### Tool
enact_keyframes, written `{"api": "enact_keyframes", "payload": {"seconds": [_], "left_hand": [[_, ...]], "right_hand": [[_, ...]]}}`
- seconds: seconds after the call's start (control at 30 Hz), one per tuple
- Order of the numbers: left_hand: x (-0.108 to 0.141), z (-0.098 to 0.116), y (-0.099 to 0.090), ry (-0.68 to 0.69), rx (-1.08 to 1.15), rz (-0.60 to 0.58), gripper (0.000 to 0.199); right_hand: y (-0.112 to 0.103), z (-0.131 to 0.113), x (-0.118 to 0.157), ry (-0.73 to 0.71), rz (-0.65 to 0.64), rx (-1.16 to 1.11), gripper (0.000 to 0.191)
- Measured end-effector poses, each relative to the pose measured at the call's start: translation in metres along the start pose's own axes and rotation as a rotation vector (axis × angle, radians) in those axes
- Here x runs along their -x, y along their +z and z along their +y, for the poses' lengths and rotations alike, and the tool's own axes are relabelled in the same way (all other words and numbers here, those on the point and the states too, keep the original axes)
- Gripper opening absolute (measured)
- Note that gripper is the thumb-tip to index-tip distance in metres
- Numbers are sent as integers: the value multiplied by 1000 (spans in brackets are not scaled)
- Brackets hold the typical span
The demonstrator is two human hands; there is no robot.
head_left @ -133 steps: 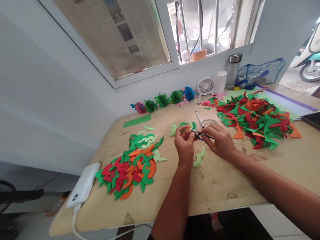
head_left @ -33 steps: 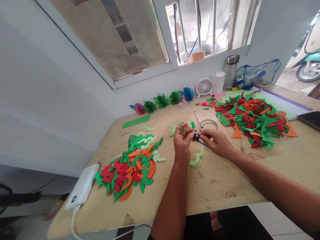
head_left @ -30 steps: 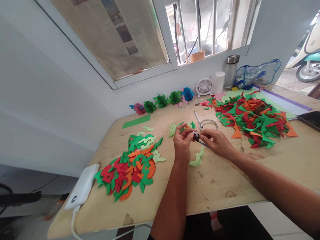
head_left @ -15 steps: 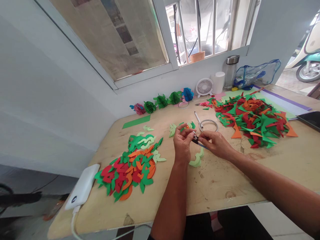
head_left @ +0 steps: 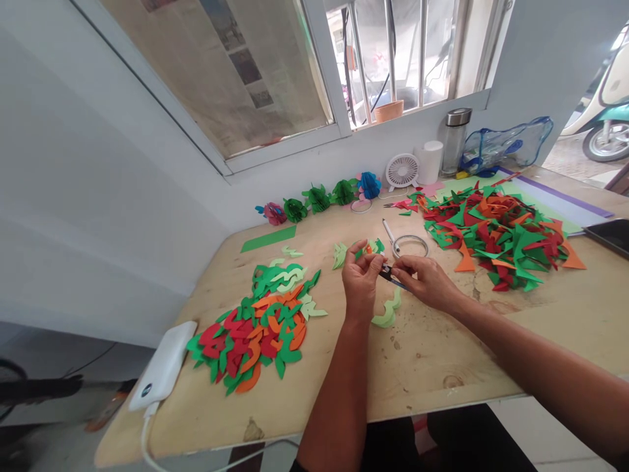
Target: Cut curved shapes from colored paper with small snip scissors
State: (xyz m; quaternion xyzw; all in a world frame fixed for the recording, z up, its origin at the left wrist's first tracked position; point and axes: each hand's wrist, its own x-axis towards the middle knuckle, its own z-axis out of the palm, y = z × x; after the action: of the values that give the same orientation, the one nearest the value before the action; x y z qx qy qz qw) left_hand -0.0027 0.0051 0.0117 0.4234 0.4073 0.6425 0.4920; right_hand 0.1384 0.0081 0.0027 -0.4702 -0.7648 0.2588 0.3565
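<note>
Small black tool (head_left: 387, 271) is held above the table (head_left: 442, 347), between the two hands, its details mostly hidden by fingers. The left hand (head_left: 361, 278) pinches its far end between thumb and fingers, and the right hand (head_left: 420, 278) grips the near end, where a thin, narrow part shows; the two-ended hold probably steadies something so slight. Both hands are close together, tipped inward (likely so the fingertips can meet on it).

Beneath them lies a pale green curved piece (head_left: 388, 313), with a pale green stack (head_left: 339, 255) just beyond the left hand. A white pen (head_left: 390, 237) and a grey ring (head_left: 427, 247) sit beyond the right hand, perhaps for easy reach.

Farther out, curved cut shapes (head_left: 255, 334) heap to the left and pointed scraps (head_left: 521, 229) to the right, apparently sorted apart. Paper ornaments (head_left: 317, 198) line the wall, beside a white fan (head_left: 403, 170) and a glass bottle (head_left: 455, 144), presumably to leave working room.
</note>
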Motion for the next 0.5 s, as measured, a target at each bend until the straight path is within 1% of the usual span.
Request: {"api": "enact_keyframes", "payload": {"seconds": [0.17,0.5], "left_hand": [[0,-3,0,42,-40,-71,47],[-3,-6,-7,128,-154,-134,46]], "right_hand": [[-1,-1,0,18,-7,-19,19],[-4,-2,-1,70,-20,-70,24]]}}
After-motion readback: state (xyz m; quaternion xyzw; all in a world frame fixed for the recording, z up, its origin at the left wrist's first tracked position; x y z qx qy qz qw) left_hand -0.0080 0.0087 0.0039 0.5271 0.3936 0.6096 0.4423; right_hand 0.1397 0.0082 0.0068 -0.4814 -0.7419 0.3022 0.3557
